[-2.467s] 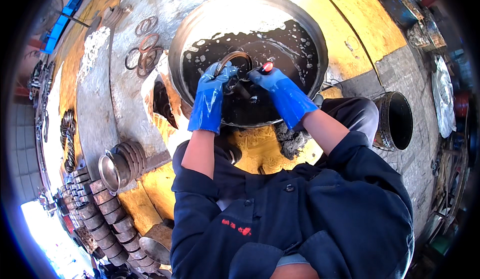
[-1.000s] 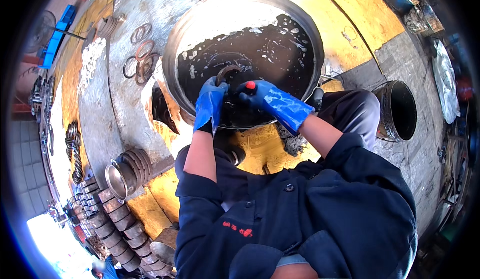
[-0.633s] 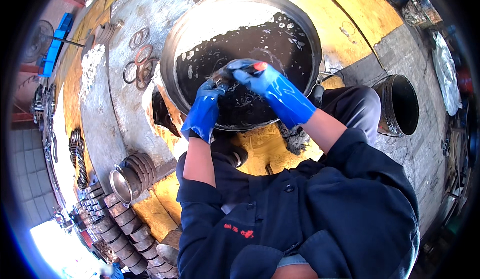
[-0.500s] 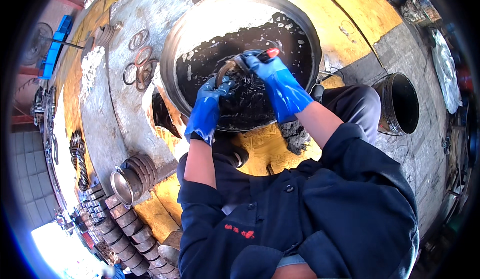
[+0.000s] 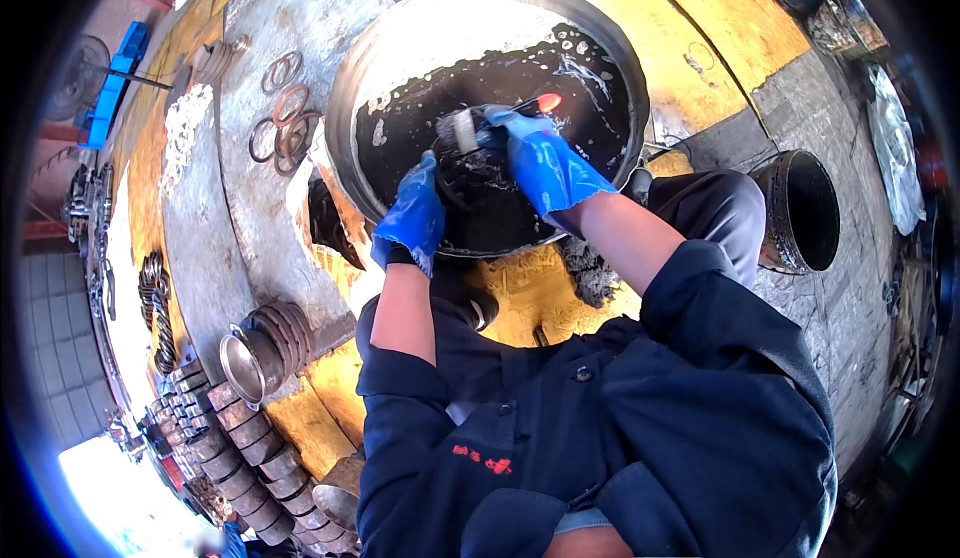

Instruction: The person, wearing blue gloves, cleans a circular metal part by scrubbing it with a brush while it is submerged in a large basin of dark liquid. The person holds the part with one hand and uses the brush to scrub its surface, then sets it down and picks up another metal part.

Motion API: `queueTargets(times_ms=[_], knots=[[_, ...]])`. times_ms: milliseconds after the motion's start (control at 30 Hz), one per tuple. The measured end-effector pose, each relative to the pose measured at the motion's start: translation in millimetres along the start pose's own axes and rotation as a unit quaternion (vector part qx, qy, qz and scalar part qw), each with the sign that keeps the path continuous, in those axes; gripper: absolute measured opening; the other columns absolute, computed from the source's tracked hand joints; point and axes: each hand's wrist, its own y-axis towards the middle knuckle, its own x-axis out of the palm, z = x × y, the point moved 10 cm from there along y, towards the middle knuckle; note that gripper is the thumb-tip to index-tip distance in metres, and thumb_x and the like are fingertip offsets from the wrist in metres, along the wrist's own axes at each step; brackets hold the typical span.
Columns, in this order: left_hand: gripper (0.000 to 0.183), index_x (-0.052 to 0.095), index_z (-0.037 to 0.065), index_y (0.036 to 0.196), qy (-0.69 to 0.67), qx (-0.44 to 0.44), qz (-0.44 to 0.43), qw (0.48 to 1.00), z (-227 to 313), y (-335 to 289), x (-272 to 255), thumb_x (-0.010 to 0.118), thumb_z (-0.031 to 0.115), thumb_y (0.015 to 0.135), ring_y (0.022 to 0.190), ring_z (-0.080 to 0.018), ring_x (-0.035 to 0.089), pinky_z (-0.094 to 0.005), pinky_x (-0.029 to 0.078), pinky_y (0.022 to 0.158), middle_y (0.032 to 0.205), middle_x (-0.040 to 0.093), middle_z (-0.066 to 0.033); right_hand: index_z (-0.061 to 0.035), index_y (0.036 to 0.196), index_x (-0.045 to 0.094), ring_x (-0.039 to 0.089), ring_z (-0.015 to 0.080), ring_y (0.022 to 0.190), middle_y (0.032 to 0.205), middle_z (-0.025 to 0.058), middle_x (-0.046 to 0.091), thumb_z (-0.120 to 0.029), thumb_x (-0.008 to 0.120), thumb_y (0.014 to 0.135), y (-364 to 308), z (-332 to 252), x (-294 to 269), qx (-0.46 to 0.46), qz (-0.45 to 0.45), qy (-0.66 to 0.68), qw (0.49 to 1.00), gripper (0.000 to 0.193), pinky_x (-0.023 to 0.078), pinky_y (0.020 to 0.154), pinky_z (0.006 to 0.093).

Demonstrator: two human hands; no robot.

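A wide round metal tub (image 5: 640, 88) of dark liquid with pale suds stands before me. Inside its rim, my right hand (image 5: 540, 163), in a blue rubber glove, is closed round a brush (image 5: 461, 131). The brush has pale bristles pointing left, and its red handle end sticks out past my fingers. My left hand (image 5: 412, 210), gloved alike, grips a dark ring (image 5: 447, 184) at the tub's near left side. Much of that ring is lost against the liquid and hidden by my fingers.
Several loose rings (image 5: 292, 130) lie on the floor left of the tub. Stacked metal cylinders (image 5: 240, 458) and a row of flanged rings (image 5: 262, 353) stand at lower left. A black-stained bucket (image 5: 775, 213) is right of my knee. Plastic sheeting (image 5: 893, 148) lies farther right.
The ring in my left hand has gone from raised and brownish to lower and darker, near the liquid. The brush bristles now show clearly left of my right hand.
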Motion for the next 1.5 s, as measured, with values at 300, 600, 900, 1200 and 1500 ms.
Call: queueTargets(times_ms=[300,600,900,1200,1500], knots=[[0.04,0.053,0.001,0.132,0.623,0.258,0.009,0.738,11,27,1,0.045,0.0,0.093,0.119,-0.0325,0.058,-0.0371,0.046,0.103,0.125,0.061,-0.022,-0.0076,0.099,0.073,0.064,0.0148,0.069,0.077,0.0072,0.07,-0.031,0.067,0.086,21,32,-76,-0.066,0.053,-0.48,0.873,0.027,0.052,0.065,0.0313],[0.025,0.058,-0.003,0.115,-0.044,0.077,-0.011,0.996,16,10,17,0.053,0.013,0.097,0.09,-0.0227,0.068,-0.0314,0.056,0.082,0.105,0.069,-0.0143,-0.0124,0.113,0.069,0.069,0.0248,0.094,0.099,0.0109,0.073,-0.025,0.062,0.09,-6,-20,-67,-0.074,0.076,-0.731,0.674,0.027,0.052,0.086,0.0356],[0.038,0.052,-0.004,0.127,0.022,0.167,0.042,0.985,46,3,-4,0.05,0.021,0.1,0.104,-0.0241,0.065,-0.0333,0.052,0.091,0.121,0.065,-0.0168,-0.0111,0.111,0.07,0.068,0.0166,0.095,0.101,0.0073,0.072,-0.017,0.063,0.091,-19,1,-24,-0.162,-0.038,-0.562,0.81,0.022,0.052,0.087,0.031],[0.027,0.063,0.001,0.113,0.039,0.16,0.085,0.983,48,-13,-26,0.056,0.022,0.096,0.088,-0.0182,0.067,-0.0281,0.05,0.074,0.108,0.071,-0.0107,0.0006,0.098,0.068,0.066,0.0132,0.082,0.091,0.0067,0.072,-0.007,0.063,0.087,20,-52,-96,-0.16,0.205,-0.538,0.802,0.014,0.054,0.073,0.0291],[0.029,0.065,0.003,0.114,0.106,0.129,0.065,0.984,30,19,-9,0.058,0.025,0.097,0.08,-0.0154,0.067,-0.027,0.05,0.067,0.104,0.072,-0.0074,-0.0019,0.108,0.068,0.066,0.0187,0.073,0.092,0.0075,0.07,-0.022,0.069,0.089,35,-42,-64,-0.125,0.141,-0.294,0.937,0.028,0.054,0.064,0.0348]])
